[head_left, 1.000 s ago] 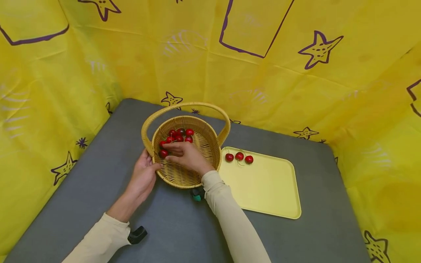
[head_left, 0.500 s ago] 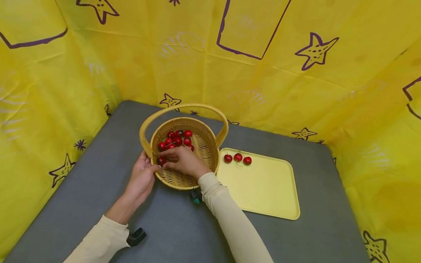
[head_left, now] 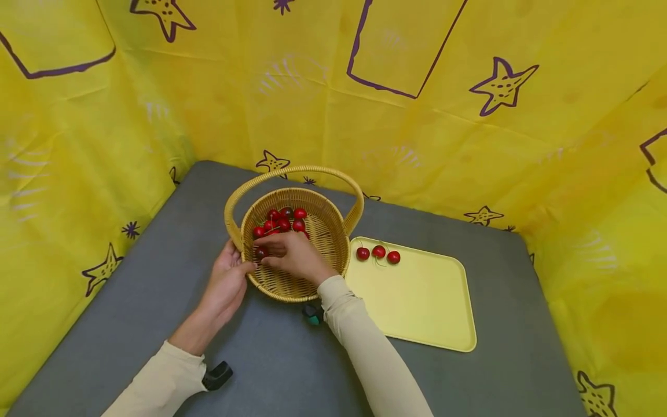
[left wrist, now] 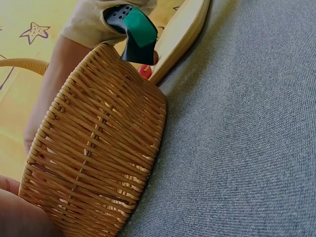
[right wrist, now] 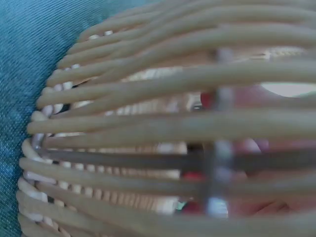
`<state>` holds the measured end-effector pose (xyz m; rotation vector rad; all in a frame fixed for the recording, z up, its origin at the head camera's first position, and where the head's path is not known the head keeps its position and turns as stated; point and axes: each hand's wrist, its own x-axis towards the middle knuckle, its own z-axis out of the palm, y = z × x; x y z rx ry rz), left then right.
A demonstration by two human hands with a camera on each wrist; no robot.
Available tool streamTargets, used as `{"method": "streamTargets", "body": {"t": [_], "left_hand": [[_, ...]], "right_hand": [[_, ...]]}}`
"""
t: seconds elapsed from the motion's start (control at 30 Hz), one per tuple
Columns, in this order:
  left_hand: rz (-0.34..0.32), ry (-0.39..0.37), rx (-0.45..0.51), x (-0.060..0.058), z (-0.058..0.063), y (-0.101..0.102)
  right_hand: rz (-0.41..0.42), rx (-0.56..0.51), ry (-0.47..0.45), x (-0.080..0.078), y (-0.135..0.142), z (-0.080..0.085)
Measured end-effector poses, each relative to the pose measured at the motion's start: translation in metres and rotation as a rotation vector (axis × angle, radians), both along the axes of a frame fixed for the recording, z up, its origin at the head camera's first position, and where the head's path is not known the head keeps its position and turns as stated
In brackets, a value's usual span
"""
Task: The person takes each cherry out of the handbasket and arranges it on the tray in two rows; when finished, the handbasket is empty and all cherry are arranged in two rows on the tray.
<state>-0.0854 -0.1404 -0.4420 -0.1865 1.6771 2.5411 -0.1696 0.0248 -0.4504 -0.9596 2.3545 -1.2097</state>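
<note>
A round wicker basket (head_left: pixel 328 249) with a tall arched handle stands on the grey table. My left hand (head_left: pixel 226 284) grips its left rim beside the handle's foot, thumb over the edge. Inside the basket, my right hand (head_left: pixel 294 255) pinches a dark red cherry (head_left: pixel 261 252) near the left wall, between fingertips and thumb. Several more cherries (head_left: pixel 283 223) are gathered towards the back left of the basket floor, partly behind my right fingers. The left wrist view shows the woven outer wall (left wrist: pixel 98 133). In the right wrist view, the weave (right wrist: pixel 123 123) covers most of my right hand.
To the basket's right lies a pale yellow tray (head_left: pixel 417 301), with three stemmed cherries (head_left: pixel 378 252) near its back left corner. A black and green wrist device (head_left: pixel 312 314) hangs under my right forearm. Yellow printed cloth (head_left: pixel 417 145) surrounds the table (head_left: pixel 271 365).
Inside the basket, my right hand and its cherry have come slightly nearer the front, leaving more of the other cherries visible. My left hand keeps its grip on the rim.
</note>
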Motion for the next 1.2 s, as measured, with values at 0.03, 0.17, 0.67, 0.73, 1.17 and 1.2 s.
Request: {"method": "streamTargets", "body": {"t": [0.03, 0.17, 0.67, 0.73, 1.17, 1.2], "left_hand": [[-0.003, -0.001, -0.001, 0.000, 0.000, 0.000], [-0.005, 0.000, -0.008, 0.001, -0.002, 0.001], [0.002, 0.011, -0.027, 0.001, -0.001, -0.003], [0.003, 0.013, -0.029, 0.001, -0.002, -0.003], [-0.014, 0.023, -0.031, 0.000, -0.004, -0.002], [-0.016, 0.023, -0.031, 0.001, -0.004, -0.001]], "right_hand": [[-0.006, -0.023, -0.009, 0.001, 0.002, 0.001], [-0.037, -0.105, -0.041, 0.006, 0.012, 0.009], [-0.151, -0.470, 0.047, 0.043, 0.097, 0.066], [-0.159, -0.520, 0.069, 0.046, 0.113, 0.068], [-0.498, -0.559, 0.129, 0.057, 0.224, 0.040], [-0.526, -0.545, 0.135, 0.058, 0.231, 0.035]]}}
